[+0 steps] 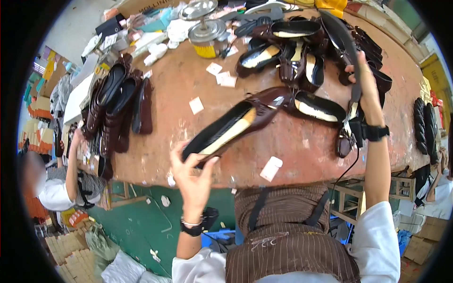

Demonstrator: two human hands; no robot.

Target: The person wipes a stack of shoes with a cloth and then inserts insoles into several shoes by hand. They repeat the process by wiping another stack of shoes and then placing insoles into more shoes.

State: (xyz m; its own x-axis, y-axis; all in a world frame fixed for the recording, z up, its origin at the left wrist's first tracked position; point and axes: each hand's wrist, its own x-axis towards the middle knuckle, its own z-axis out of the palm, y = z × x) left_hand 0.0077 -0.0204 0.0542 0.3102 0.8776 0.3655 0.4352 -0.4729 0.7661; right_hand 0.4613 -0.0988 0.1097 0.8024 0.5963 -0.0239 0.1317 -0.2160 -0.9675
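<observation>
My left hand (pixel 194 177) grips a glossy dark burgundy shoe (pixel 269 106) by its heel, thumb and fingers on either side of the opening. The shoe tilts over the table with its toe pointing far right; a pale strip shows along its black inside. In my raised right hand (pixel 369 89) is a long, curved black insole (pixel 347 40), pinched at its edge and standing nearly upright. Just beyond the held shoe's toe lies another burgundy shoe (pixel 318 107) with a pale inside. More such shoes (pixel 295 59) are heaped at the far right, partly behind the insole.
On the brown worktable (pixel 160 160) stand a metal-lidded pot (pixel 206 40) and a row of burgundy shoes (pixel 113 104) at left. Small white cards (pixel 271 169) are scattered about. A co-worker (pixel 61 184) touches the left row; another person (pixel 440 184) is at far right.
</observation>
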